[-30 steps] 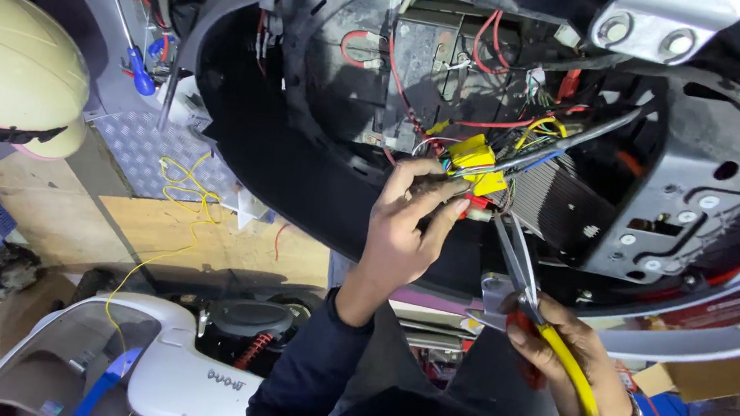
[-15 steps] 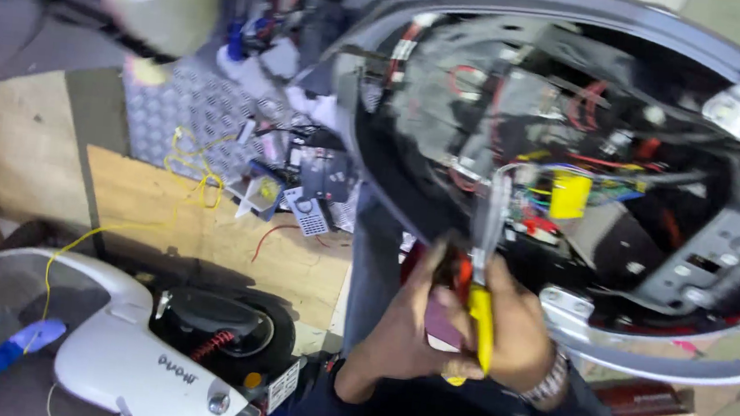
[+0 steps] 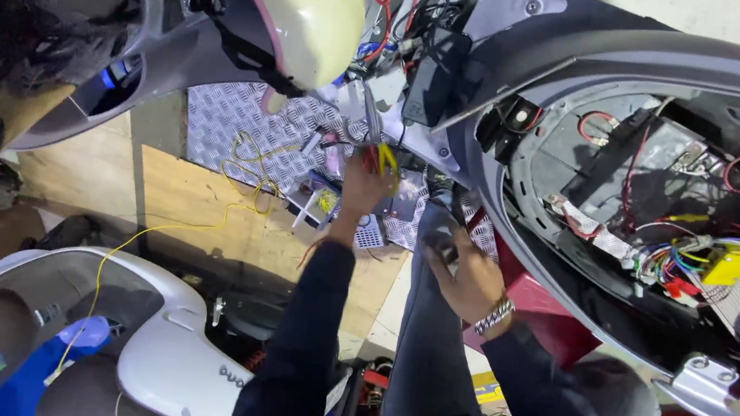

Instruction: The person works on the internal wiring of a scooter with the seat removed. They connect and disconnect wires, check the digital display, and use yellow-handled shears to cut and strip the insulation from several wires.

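Head view, looking down over the person's dark-sleeved arms. Left hand point(image 3: 361, 187): raised and extended forward, fingers closed around the red-and-yellow handles of a pair of pliers point(image 3: 376, 150), whose metal nose points up toward the grey scooter body point(image 3: 531, 43); the tool sits above the chequer-plate metal sheet point(image 3: 242, 123) and just below the cream helmet point(image 3: 311, 17). Right hand point(image 3: 470, 281): lower and nearer the body, wearing a metal wristwatch point(image 3: 495, 316); its fingers curl about a small dark object point(image 3: 441, 238), too obscured to identify, so whether they pinch it firmly cannot be told; the hand lies beside the rim of the opened scooter compartment point(image 3: 658, 218). Inside that compartment: a bundle of coloured wires point(image 3: 681, 261) and a yellow connector block point(image 3: 731, 265), well apart from both hands. Lower left: a white scooter panel point(image 3: 175, 352); a loose yellow wire point(image 3: 169, 229) trails across the wooden board point(image 3: 207, 210); a blue-gloved hand point(image 3: 82, 334) of another person rests by the panel.
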